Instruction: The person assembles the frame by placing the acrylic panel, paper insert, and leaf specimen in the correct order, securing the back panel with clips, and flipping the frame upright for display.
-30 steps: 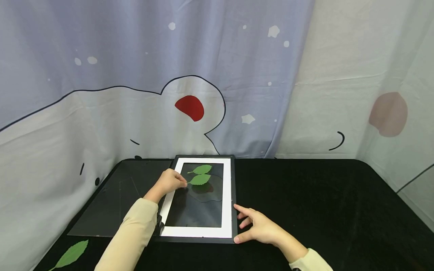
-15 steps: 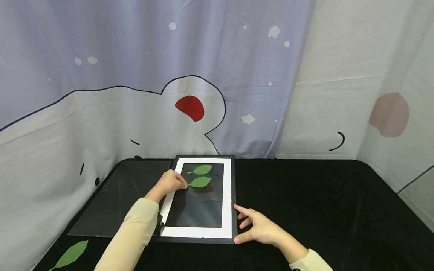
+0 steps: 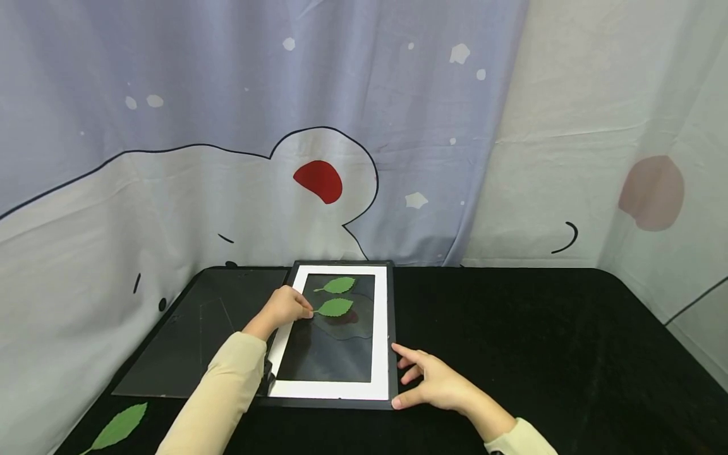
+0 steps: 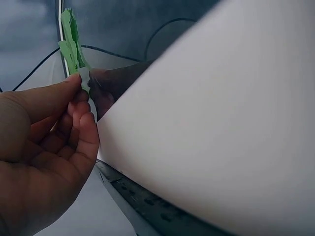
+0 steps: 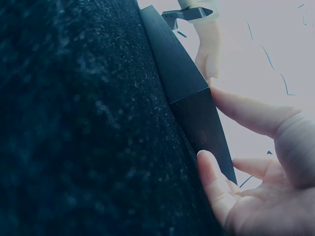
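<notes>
A picture frame (image 3: 393, 316) with a white mat (image 3: 318, 389) lies flat, its dark glossy window (image 3: 327, 360) reflecting the curtain. Over that window, my left hand (image 3: 284, 306) pinches the stem of a green serrated leaf (image 3: 334, 308) between thumb and fingertips. In the left wrist view this leaf (image 4: 72, 42) shows nearly edge-on above the thumb. A second green leaf (image 3: 339, 285) lies just beyond it, its tip also to the right. My right hand (image 3: 435, 382) touches the frame's right side, thumb at the near corner and fingers spread farther up; the right wrist view shows fingertips against the black edge (image 5: 197, 118).
Left of the frame lies a flat dark panel (image 3: 165, 354), partly behind my left arm. A third green leaf (image 3: 121, 427) rests at the near left of the black cloth-covered table (image 3: 512, 341). A patterned curtain (image 3: 398, 126) hangs behind the table.
My left hand has drawn the pinched leaf slightly toward me, and a gap now shows between it and the farther leaf. The right hand stays at the frame's side.
</notes>
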### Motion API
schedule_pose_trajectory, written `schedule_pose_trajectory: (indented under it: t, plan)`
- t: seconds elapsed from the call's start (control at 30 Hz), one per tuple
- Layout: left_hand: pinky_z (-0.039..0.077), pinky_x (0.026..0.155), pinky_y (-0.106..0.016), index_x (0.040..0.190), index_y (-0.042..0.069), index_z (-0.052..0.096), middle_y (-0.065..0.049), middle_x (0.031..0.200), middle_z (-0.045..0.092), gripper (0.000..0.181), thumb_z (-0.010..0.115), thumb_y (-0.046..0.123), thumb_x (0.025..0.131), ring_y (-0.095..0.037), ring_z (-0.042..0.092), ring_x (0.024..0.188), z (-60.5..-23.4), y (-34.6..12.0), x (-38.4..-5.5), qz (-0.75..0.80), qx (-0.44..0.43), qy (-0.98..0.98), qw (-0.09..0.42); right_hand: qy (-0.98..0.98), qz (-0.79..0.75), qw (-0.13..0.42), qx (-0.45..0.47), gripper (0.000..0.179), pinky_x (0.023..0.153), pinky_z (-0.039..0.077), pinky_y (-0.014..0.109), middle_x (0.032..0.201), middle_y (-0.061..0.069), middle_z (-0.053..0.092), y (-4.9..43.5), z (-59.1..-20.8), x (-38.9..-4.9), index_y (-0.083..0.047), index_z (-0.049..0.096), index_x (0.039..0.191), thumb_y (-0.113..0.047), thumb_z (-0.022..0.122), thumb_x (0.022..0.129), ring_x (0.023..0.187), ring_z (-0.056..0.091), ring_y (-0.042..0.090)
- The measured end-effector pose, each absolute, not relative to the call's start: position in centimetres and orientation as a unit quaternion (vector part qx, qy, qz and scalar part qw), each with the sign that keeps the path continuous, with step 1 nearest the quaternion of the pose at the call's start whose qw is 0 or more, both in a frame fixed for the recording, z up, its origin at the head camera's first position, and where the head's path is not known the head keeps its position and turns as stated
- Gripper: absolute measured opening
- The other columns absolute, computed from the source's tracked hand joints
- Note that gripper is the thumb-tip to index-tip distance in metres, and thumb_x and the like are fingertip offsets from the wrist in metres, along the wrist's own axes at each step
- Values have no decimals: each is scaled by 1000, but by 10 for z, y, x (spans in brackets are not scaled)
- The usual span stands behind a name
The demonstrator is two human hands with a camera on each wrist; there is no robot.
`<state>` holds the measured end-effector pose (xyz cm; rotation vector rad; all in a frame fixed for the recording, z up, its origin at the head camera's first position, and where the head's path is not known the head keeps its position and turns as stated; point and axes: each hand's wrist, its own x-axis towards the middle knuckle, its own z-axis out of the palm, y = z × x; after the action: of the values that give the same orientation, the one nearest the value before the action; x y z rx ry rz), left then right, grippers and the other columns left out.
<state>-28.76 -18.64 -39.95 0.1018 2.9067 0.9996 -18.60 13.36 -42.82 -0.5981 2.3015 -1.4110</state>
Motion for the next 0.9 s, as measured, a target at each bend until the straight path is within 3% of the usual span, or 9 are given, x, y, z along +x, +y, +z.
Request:
schedule_pose_trajectory:
  t: [0.6, 0.9]
  plan:
    - [54, 74, -41, 89, -2, 76, -14, 88, 73, 13, 76, 5, 79, -25, 67, 84, -398, -189, -285, 313, 40, 948, 34, 818, -500, 188, -214, 92, 78, 48, 29, 120, 14, 53, 133, -427, -186, -2, 37, 147, -17, 86, 71, 96, 57, 19]
    - [55, 76, -42, 100, -5, 73, -18, 97, 71, 21, 72, 8, 83, -32, 67, 91, -388, -198, -277, 333, 64, 940, 40, 819, -499, 186, -213, 92, 78, 48, 29, 120, 14, 53, 134, -428, -186, -2, 37, 147, -16, 86, 71, 96, 57, 19]
